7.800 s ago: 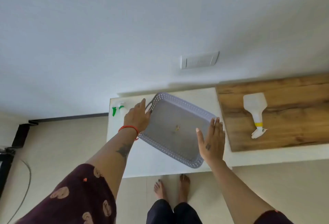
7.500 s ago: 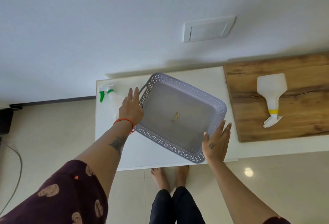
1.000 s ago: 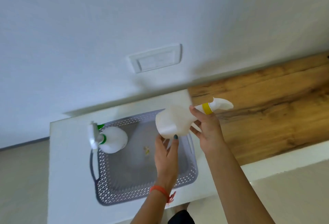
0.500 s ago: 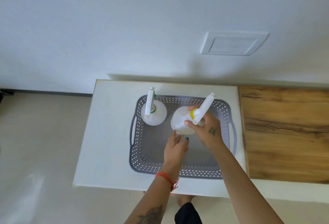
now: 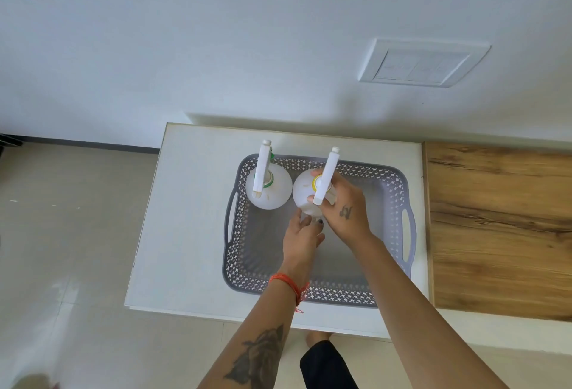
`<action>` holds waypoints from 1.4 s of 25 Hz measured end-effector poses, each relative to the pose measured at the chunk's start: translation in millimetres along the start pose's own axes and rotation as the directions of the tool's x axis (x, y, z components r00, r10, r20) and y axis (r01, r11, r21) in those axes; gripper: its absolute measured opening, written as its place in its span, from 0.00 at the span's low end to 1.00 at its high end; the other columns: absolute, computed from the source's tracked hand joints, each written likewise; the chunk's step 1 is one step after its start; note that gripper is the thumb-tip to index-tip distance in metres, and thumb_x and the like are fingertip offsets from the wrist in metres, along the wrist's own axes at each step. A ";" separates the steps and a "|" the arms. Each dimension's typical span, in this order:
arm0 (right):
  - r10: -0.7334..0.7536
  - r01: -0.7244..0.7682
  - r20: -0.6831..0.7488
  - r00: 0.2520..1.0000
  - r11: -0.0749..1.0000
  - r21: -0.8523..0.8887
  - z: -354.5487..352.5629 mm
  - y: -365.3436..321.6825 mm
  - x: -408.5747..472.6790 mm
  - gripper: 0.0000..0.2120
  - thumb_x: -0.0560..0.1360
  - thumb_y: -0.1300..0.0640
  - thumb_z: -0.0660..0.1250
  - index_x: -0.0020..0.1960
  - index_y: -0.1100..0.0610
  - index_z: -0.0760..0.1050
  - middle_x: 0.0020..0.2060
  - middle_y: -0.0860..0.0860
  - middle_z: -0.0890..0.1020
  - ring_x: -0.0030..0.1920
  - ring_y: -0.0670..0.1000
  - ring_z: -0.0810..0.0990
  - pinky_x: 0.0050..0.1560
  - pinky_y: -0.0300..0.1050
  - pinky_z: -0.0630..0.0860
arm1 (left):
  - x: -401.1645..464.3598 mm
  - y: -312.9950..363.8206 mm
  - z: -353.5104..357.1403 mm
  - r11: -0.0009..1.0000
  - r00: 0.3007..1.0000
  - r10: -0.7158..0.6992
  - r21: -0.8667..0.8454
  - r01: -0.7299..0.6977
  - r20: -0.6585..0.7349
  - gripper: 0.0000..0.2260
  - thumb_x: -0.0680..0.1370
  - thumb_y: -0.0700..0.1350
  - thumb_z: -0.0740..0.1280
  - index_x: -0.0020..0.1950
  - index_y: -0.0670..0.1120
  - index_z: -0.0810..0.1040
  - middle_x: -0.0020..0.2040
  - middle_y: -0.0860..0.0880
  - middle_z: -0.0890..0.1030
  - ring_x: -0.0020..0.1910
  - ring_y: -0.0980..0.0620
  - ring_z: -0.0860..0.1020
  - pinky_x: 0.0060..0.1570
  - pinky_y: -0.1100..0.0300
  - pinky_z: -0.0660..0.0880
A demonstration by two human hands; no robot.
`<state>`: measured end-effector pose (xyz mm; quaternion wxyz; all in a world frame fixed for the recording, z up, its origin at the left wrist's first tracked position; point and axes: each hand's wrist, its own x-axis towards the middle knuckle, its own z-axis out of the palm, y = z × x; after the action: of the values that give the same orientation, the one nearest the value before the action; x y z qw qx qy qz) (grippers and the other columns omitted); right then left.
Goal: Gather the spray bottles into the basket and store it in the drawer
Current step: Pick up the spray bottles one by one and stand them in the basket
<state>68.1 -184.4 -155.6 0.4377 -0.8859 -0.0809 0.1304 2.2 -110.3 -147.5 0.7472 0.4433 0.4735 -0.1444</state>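
A grey perforated basket (image 5: 399, 203) sits on the white table top (image 5: 188, 218). In its far left corner a white spray bottle with a green collar (image 5: 272, 193) stands upright. Right beside it stands a white spray bottle with a yellow collar (image 5: 305, 192). My right hand (image 5: 346, 212) grips that bottle at its neck, under the sprayer head. My left hand (image 5: 301, 234) touches the near side of its body with the fingertips. Both hands are inside the basket.
A wooden surface (image 5: 501, 227) adjoins the table on the right. The white wall behind carries a switch plate (image 5: 422, 63). Tiled floor (image 5: 68, 234) lies to the left and in front. No drawer shows in this view.
Over the last second the yellow-collared bottle went from tilted above the basket to upright inside it, next to the green-collared bottle. Both hands stayed on it.
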 end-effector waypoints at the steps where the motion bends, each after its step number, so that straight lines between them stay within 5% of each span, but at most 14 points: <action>1: 0.002 -0.002 0.011 1.000 1.000 0.005 -1.0 0.2 0.7 0.20 0.69 0.65 0.70 0.59 0.54 0.75 0.48 0.53 0.83 0.51 0.53 0.80 0.52 0.48 0.77 | -0.3 0.9 1.6 1.000 1.000 -0.004 0.007 0.004 0.005 0.25 0.76 0.32 0.61 0.72 0.46 0.64 0.52 0.51 0.78 0.55 0.50 0.77 0.55 0.57 0.75; 4: 0.012 -0.013 0.062 0.998 1.000 0.012 -2.9 2.3 0.6 0.27 0.68 0.68 0.68 0.65 0.54 0.71 0.56 0.53 0.80 0.56 0.54 0.78 0.56 0.47 0.75 | -1.7 1.6 4.5 0.999 1.000 -0.026 0.043 0.026 -0.001 0.26 0.76 0.33 0.61 0.74 0.46 0.62 0.60 0.45 0.77 0.60 0.47 0.77 0.60 0.53 0.74; 7: 0.077 -0.079 0.031 0.997 0.996 0.042 -11.4 5.4 -12.5 0.33 0.66 0.71 0.63 0.69 0.55 0.66 0.64 0.53 0.76 0.62 0.55 0.74 0.59 0.45 0.72 | -11.1 0.3 3.1 0.995 0.997 -0.060 0.073 0.063 -0.045 0.28 0.77 0.37 0.63 0.75 0.44 0.58 0.58 0.44 0.75 0.57 0.48 0.75 0.63 0.51 0.73; 11: 0.248 -0.235 -0.075 0.966 0.960 0.151 -23.8 7.0 -50.2 0.31 0.68 0.68 0.62 0.70 0.55 0.65 0.67 0.53 0.73 0.67 0.53 0.70 0.64 0.44 0.68 | -34.0 -2.5 1.6 0.981 0.999 -0.021 0.193 0.028 -0.041 0.22 0.77 0.42 0.64 0.71 0.43 0.65 0.56 0.43 0.75 0.56 0.46 0.76 0.59 0.50 0.76; 17: 0.528 -0.381 -0.224 0.819 0.792 0.477 -58.3 -16.2 -127.1 0.26 0.75 0.47 0.63 0.71 0.52 0.63 0.70 0.49 0.70 0.69 0.50 0.68 0.67 0.46 0.66 | -97.4 4.3 26.7 0.900 0.978 0.037 0.419 -0.121 0.203 0.23 0.79 0.49 0.63 0.72 0.46 0.65 0.64 0.48 0.73 0.60 0.45 0.75 0.58 0.50 0.75; 23: 0.696 -0.230 -0.352 0.626 0.596 0.770 -120.7 -56.3 -246.5 0.28 0.75 0.41 0.62 0.71 0.51 0.63 0.70 0.49 0.70 0.61 0.45 0.70 0.58 0.40 0.64 | -202.3 -19.5 58.4 0.777 0.878 -0.030 0.564 -0.280 0.477 0.23 0.79 0.52 0.62 0.71 0.45 0.65 0.68 0.45 0.71 0.62 0.43 0.73 0.58 0.51 0.74; 27: 0.814 -0.098 -0.400 0.421 0.479 0.872 -157.6 -61.6 -339.3 0.26 0.75 0.40 0.60 0.69 0.50 0.65 0.69 0.49 0.70 0.66 0.50 0.69 0.65 0.46 0.66 | -273.0 -67.9 81.6 0.637 0.773 -0.146 0.657 -0.404 0.617 0.21 0.79 0.52 0.61 0.69 0.46 0.67 0.69 0.46 0.71 0.61 0.44 0.74 0.59 0.49 0.74; 35: 0.945 0.192 -0.326 0.009 0.318 0.929 -196.7 -17.1 -542.5 0.25 0.74 0.39 0.61 0.67 0.48 0.67 0.67 0.50 0.72 0.65 0.53 0.70 0.69 0.56 0.66 | -400.1 -247.3 123.7 0.367 0.579 -0.479 0.749 -0.551 0.660 0.25 0.78 0.53 0.61 0.73 0.46 0.62 0.71 0.45 0.70 0.64 0.42 0.72 0.60 0.49 0.72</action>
<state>-389.9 -462.2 59.6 0.6512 -0.3785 0.5958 -0.2787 -287.3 -430.6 76.5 0.4860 0.6711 -0.1093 -0.5490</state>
